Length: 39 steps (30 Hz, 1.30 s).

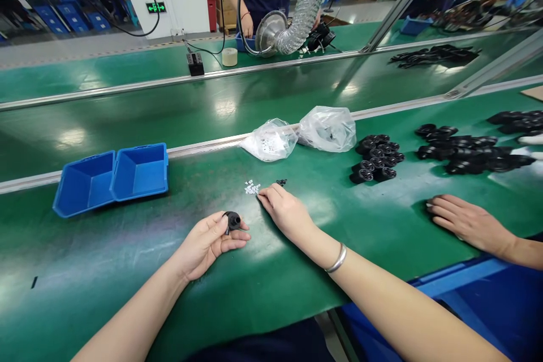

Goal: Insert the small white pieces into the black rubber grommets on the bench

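Note:
In my left hand is a small round black plastic part with a short nozzle, pinched between thumb and fingers above the green table. My right hand reaches down to the tabletop with its fingertips closed at the edge of a small pile of white pieces. Whether a piece sits between those fingertips is too small to tell. Just behind the right hand lies a little heap of tiny black pieces.
Two blue bins stand at the left. Clear plastic bags rest against the metal rail. Black cylindrical parts and more black parts lie to the right, near a co-worker's hand. Across the line, a person stands behind a flexible duct.

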Motion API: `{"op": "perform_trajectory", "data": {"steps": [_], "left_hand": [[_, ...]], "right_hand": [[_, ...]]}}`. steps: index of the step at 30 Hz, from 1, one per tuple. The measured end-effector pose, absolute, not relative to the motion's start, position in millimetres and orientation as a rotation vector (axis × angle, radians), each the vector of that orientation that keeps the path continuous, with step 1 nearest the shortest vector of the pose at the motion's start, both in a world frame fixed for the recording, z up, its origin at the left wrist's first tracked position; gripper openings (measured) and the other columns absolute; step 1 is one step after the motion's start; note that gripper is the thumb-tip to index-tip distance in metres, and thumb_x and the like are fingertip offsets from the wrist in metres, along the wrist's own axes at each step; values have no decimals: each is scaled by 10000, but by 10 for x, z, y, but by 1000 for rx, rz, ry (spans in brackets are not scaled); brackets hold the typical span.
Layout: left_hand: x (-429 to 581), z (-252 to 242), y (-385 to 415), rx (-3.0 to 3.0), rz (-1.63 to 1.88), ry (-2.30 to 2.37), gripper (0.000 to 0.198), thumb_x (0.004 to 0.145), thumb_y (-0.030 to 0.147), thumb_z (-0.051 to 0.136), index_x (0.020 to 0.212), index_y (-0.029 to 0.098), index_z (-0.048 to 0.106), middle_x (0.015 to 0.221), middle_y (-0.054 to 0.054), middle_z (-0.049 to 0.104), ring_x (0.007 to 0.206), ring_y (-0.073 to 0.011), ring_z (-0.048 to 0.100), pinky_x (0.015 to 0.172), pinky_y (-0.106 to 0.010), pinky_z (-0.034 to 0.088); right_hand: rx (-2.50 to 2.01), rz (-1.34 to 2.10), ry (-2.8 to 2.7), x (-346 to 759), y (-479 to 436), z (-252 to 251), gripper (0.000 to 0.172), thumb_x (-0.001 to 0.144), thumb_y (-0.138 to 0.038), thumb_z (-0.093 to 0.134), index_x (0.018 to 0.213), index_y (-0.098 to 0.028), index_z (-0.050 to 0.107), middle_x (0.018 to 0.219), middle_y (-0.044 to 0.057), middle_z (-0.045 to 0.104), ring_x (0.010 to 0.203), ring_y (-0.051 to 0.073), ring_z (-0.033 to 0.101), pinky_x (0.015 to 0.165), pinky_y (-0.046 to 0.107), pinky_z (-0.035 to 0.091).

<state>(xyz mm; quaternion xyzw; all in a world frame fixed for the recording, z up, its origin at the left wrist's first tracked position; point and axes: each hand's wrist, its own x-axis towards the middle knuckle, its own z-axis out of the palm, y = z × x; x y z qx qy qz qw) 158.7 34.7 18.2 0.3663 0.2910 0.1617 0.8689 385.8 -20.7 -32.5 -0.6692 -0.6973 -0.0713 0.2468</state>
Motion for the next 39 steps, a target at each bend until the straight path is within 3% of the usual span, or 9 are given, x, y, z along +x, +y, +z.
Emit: {"op": "perform_trajectory", "data": {"steps": [3,5,8,11,20,26,31,39], "left_hand": [[1592,202,336,865,341,660,232,837,258,737,993,135,616,1133,-94,637,932,-169,686,849,-278,569],[1594,198,321,922,371,668,273,787,208,778,972,158,583,1129,-68,626,827,-138,682,773,-275,574],[1592,179,301,1002,397,634,297,779,201,777,980,178,559,1146,-56,603,666,-88,635,631,-256,548],[1593,161,296,1057,351,608,303,801,218,755,1031,186,560,1187,-66,587,617,-68,608,589,-249,523],[1625,54,245,1084,292,657,327,820,320,732,1060,217,535,1132,-77,638,756,-163,694,665,-282,556],[1633,-122,249,1161,314,713,482,780,421,756,1196,235,599,1091,-77,659,903,-239,721,802,-302,576],[1645,-197,265,1174,292,730,528,736,475,780,1177,231,623,1160,-99,669,1030,-288,702,912,-325,561],[1698,13,152,1110,412,828,557,700,539,787,1133,221,640,1206,-108,676,1098,-314,678,924,-327,566]], "right_hand": [[-1820,-213,-1904,3859,-207,-328,262,1041,-241,394,941,-143,616,820,65,603,698,167,594,626,261,461],[-1802,-193,-1902,3868,-210,-329,276,1041,-235,385,928,-141,618,812,66,601,701,166,593,639,262,467],[-1781,-152,-1899,3883,-213,-333,270,1039,-230,389,929,-138,618,820,71,604,703,166,595,651,266,477],[-1790,-132,-1898,3887,-211,-340,253,1036,-233,401,953,-131,617,842,75,609,715,170,601,658,269,485],[-1922,-50,-1918,3849,-201,-327,219,1026,-199,417,968,-132,617,870,72,588,772,168,598,718,266,504],[-1956,-122,-1935,3842,-176,-328,204,1023,-196,432,936,-140,608,848,55,578,732,160,589,680,256,500],[-1950,-160,-1975,3832,-170,-320,212,1019,-193,437,902,-134,604,835,64,578,726,179,586,656,273,497],[-1944,-177,-1982,3844,-155,-331,254,1030,-203,403,879,-136,596,805,68,571,734,184,587,653,275,496]]}}
